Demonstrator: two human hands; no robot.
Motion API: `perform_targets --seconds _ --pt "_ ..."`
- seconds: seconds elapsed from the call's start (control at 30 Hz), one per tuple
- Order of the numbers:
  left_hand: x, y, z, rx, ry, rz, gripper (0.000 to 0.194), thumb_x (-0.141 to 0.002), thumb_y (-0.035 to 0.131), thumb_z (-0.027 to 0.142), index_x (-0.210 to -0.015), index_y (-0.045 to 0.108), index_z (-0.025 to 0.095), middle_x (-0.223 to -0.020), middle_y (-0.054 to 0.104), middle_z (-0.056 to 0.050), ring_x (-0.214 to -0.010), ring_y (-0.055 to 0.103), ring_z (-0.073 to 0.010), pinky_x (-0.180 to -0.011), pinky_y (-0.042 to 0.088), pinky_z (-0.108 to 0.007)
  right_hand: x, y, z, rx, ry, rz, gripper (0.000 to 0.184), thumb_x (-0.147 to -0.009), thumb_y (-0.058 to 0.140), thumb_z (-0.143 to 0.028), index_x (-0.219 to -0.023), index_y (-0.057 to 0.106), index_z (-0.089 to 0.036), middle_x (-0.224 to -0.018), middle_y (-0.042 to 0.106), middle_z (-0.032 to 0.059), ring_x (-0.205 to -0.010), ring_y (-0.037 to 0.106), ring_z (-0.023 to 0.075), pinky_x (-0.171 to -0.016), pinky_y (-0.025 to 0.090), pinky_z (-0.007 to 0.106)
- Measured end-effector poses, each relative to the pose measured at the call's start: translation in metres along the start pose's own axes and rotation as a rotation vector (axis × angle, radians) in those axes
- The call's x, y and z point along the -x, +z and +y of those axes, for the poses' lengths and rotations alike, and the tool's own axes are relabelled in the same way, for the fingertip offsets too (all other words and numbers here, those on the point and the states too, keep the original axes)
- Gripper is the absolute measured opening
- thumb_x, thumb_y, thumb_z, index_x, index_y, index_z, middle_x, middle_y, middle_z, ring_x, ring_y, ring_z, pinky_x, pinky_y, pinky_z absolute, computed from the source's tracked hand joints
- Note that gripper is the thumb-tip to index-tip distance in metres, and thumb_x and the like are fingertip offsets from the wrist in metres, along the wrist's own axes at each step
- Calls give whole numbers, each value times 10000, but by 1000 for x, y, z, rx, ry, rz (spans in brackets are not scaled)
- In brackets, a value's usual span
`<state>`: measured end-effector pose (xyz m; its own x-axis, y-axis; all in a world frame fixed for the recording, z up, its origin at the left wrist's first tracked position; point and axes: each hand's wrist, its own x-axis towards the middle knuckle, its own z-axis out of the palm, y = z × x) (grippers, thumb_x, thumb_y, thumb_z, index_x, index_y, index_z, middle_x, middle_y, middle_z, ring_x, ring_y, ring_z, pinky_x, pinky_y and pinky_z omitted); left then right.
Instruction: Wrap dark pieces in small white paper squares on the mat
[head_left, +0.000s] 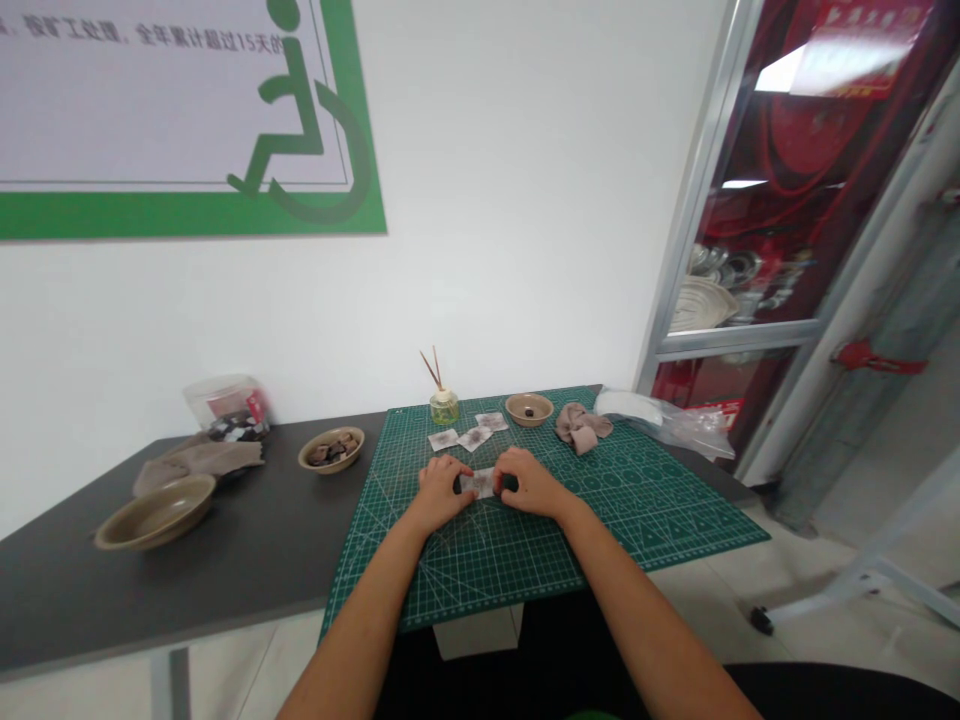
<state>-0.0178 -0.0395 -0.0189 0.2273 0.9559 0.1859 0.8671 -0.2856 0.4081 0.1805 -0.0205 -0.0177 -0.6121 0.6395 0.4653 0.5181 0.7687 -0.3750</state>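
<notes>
Both of my hands are close together over the green cutting mat [420, 540]. My left hand [441, 490] pinches the left end of a small whitish packet with dark smudges [478, 484]. At its other end, the fingers of my right hand [528, 482] are closed on it. Small dark patches show beside the fingers on both sides; I cannot make out what they are. Just beyond my hands lie three similar smudged packets: a left one [442, 440], a middle one [474, 438] and a right one [492, 421].
Behind the packets stand a reed diffuser [444, 407] and a small bowl [529, 410] with a dark piece inside. Right of it lie a crumpled brown cloth [583, 428] and a plastic bag [690, 430]. Leftward are a bowl of brown pieces [331, 450], a larger bowl [156, 512] and a clear tub [226, 405].
</notes>
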Motion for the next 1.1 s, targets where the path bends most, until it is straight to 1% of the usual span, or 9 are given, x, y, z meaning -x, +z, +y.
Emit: perform_targets --seconds 0.1,0.27,0.37,0.53,0.67,0.73,0.83,0.9,1.1 --pt "0 -1 1 -4 0 -3 252 -739 597 315 -981 620 247 -1087 569 -20 -1068 441 -229 -885 317 -366 1 1 6 40 51 44 138 -634 575 -41 -641 591 -177 -701 595 7 -781 498 175 -766 356 303" --pt "0 -2 2 -10 -13 -13 248 -741 605 314 -981 619 252 -1086 568 -17 -1067 443 -225 -889 316 -367 -2 5 11 54 67 64 196 -658 546 1 -699 605 -181 -766 620 12 -831 498 178 -810 340 324" --pt "1 -2 2 -5 -2 -10 249 -743 603 318 -981 619 248 -1081 568 -20 -1063 445 -227 -880 318 -365 -1 5 12 61 101 95 189 -659 553 -3 -704 611 -177 -781 625 20 -843 500 181 -804 338 325" --pt "0 0 0 -2 -2 -6 252 -737 603 309 -980 623 245 -1086 564 -23 -1067 443 -229 -885 316 -371 -1 5 11 7 73 64 161 -673 581 -25 -696 615 -181 -777 633 11 -841 509 176 -809 338 322" --pt "0 1 0 2 -3 1 251 -737 602 310 -979 623 246 -1086 568 -20 -1071 444 -227 -885 319 -373 -2 6 12 15 136 102 154 -687 587 -29 -725 615 -176 -792 643 15 -833 514 176 -797 336 322" --pt "0 0 1 0 -3 -3 249 -741 597 316 -979 622 248 -1084 571 -19 -1070 446 -228 -883 322 -373 -2 6 10 29 124 100 148 -678 590 -31 -706 611 -175 -774 635 14 -821 514 177 -793 335 323" --pt "1 -1 2 0 -2 -5 247 -747 586 320 -981 622 247 -1091 573 -22 -1073 447 -231 -887 323 -371 -1 5 4 18 30 50 150 -665 592 -29 -685 603 -177 -750 625 6 -813 513 171 -783 342 305" --pt "1 -1 2 1 1 -1 248 -749 582 320 -982 621 246 -1090 574 -25 -1071 450 -233 -885 324 -373 -2 5 0 16 -1 33 157 -668 592 -24 -696 605 -178 -751 624 4 -808 513 168 -770 345 296" --pt "-1 1 0 -6 4 1 243 -745 587 313 -977 621 250 -1083 570 -20 -1065 448 -232 -880 323 -374 -3 5 3 77 80 92 153 -677 600 -29 -718 609 -176 -772 628 21 -820 511 181 -795 342 325"
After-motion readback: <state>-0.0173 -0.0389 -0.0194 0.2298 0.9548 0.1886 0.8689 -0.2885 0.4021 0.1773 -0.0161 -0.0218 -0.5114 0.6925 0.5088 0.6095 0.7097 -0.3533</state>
